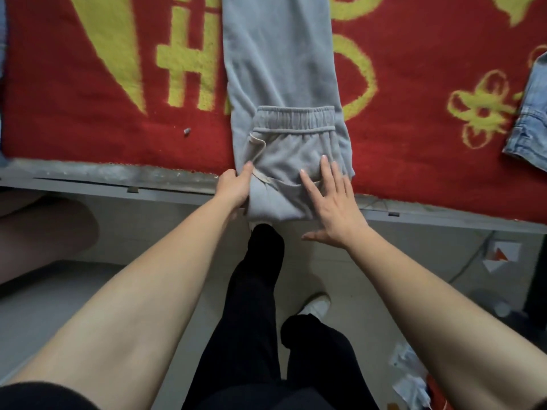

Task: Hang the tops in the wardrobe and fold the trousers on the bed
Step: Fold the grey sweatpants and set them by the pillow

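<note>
grey trousers (278, 84) lie lengthwise on the red blanket (88, 84), waist end folded over at the bed's near edge. left hand (233, 184) pinches that fold's left side; right hand (331, 199) rests flat, fingers spread, on top.

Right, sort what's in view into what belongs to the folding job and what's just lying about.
Job:
grey trousers, waistband end folded over
left hand gripping the fold's edge
right hand flat on the fold
denim garment
red blanket

Lying about:
small grey scrap
floor litter
cable
</note>
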Demonstrator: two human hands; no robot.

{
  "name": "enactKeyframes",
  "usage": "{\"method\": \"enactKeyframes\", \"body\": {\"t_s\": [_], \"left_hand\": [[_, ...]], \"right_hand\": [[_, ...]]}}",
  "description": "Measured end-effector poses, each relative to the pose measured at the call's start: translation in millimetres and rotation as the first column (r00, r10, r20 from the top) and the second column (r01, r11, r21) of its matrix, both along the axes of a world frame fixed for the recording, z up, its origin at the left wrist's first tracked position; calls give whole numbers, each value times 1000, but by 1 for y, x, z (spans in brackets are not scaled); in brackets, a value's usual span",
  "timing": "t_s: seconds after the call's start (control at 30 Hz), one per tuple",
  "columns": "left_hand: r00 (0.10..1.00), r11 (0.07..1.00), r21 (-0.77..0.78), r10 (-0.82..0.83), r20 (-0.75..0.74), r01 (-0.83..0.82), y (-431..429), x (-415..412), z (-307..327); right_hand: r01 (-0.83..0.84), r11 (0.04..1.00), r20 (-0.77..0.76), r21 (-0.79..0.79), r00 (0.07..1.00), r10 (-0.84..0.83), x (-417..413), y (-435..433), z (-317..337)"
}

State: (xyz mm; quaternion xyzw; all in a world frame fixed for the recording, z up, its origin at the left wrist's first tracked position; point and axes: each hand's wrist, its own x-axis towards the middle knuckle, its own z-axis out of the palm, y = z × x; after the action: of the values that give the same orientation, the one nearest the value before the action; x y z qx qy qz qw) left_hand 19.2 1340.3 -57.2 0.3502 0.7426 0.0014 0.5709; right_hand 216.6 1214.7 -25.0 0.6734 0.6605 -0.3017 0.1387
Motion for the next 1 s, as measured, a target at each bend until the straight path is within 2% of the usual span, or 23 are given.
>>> {"method": "enactKeyframes", "body": {"t_s": [0.1, 0.17, 0.33, 0.47, 0.6, 0.73, 0.9, 1.0], "left_hand": [[964, 971, -125, 221, 150, -204, 2, 11, 19], [920, 943, -178, 317, 233, -280, 5, 16, 33], [911, 946, -200, 306, 276, -257, -3, 14, 71], [914, 930, -285, 307, 265, -230, -37, 8, 101], [899, 894, -402, 330, 286, -200, -55, -3, 113], [923, 904, -393, 286, 257, -170, -25, -5, 112], [907, 903, -382, 314, 280, -195, 43, 2, 109], [931, 943, -247, 281, 234, -223, 83, 10, 98]], "right_hand": [[-9, 998, 39, 69, 999, 6, 0, -9, 6], [30, 984, 23, 176, 999, -35, 0, -11, 15], [111, 889, -63, 443, 994, -92, 7, -15, 53], [160, 862, -74, 481, 987, -142, 18, -23, 89], [137, 870, -74, 473, 991, -115, 20, -22, 116], [115, 912, -7, 394, 993, -122, 30, 25, 135], [102, 887, 42, 451, 990, -135, 41, 140, 133], [164, 884, 25, 438, 981, -194, 44, 208, 116]]}}
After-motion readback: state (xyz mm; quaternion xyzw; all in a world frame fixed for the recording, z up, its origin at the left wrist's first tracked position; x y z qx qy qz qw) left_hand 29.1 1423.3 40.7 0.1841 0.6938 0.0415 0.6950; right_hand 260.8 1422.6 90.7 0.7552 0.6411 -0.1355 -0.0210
